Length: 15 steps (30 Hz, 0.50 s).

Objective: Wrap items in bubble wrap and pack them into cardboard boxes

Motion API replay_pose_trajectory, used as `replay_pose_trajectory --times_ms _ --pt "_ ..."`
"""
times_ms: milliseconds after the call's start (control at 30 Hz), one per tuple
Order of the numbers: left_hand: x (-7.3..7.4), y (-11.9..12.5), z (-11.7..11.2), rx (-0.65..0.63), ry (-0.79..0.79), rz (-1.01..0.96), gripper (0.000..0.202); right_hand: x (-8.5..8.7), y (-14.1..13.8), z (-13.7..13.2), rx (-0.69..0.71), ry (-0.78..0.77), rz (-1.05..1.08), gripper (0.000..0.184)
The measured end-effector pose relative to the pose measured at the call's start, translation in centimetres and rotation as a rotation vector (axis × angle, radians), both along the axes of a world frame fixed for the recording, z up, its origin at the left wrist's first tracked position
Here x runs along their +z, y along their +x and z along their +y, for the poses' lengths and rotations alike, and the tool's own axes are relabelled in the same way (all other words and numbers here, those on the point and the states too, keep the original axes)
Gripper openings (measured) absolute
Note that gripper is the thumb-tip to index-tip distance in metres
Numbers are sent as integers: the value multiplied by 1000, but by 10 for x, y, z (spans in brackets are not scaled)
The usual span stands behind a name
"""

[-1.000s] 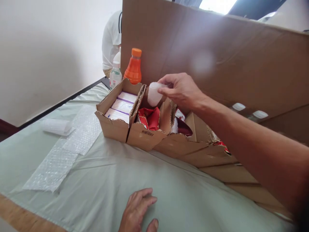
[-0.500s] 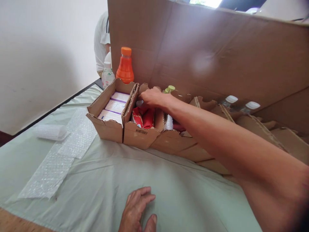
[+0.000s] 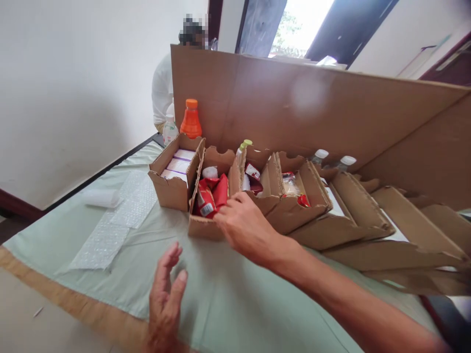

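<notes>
My right hand [image 3: 243, 220] is closed at the near right corner of a cardboard box [image 3: 208, 229], its fingers curled over the edge. Inside this box lie a red packet [image 3: 211, 193] with a barcode label and a white wrapped item [image 3: 210, 172]. The box juts forward from the row. My left hand [image 3: 167, 284] hovers above the cloth in front of it, open and holding nothing, with thumb and fingers apart. To the left stands another cardboard box [image 3: 171, 192] with white packs [image 3: 178, 164] edged in purple.
More cardboard boxes [image 3: 294, 215] continue rightward. Bubble wrap [image 3: 121, 215] lies on the green cloth [image 3: 206, 294] at left. Behind stand an orange bottle [image 3: 191, 120], a clear bottle [image 3: 170, 131] and a tall cardboard panel [image 3: 265, 108]. A person [image 3: 162, 88] is beyond the panel.
My right hand has moved from the box's far end to its near corner. The box has slid towards me, out of line with its neighbour. My view has tilted up.
</notes>
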<state>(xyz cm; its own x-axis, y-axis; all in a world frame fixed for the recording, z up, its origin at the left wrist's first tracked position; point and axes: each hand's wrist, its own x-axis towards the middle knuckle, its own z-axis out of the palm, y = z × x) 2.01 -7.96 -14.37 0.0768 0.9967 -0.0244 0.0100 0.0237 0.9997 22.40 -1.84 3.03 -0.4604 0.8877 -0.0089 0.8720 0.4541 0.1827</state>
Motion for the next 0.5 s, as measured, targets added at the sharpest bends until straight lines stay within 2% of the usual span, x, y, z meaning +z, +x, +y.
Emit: replay_pose_trajectory --times_ms 133,267,333,400,433,467,500 --pt "5 -23 -4 132 5 12 65 -6 6 -86 113 88 201 20" --pt "9 -25 -9 67 107 14 75 -10 31 -158 62 127 409 28" --pt "11 -23 -12 -18 165 17 82 -16 56 -188 -81 267 460 30" --pt "12 -20 -17 -137 170 46 85 -28 84 -222 -353 491 512 39" --pt "12 -18 -21 -204 149 76 84 -36 96 -241 -512 567 554 50" --pt "12 -16 -26 -257 122 106 81 -45 105 -260 -662 592 610 61" --pt "11 -14 -32 -287 94 128 77 -57 111 -278 -779 553 678 71"
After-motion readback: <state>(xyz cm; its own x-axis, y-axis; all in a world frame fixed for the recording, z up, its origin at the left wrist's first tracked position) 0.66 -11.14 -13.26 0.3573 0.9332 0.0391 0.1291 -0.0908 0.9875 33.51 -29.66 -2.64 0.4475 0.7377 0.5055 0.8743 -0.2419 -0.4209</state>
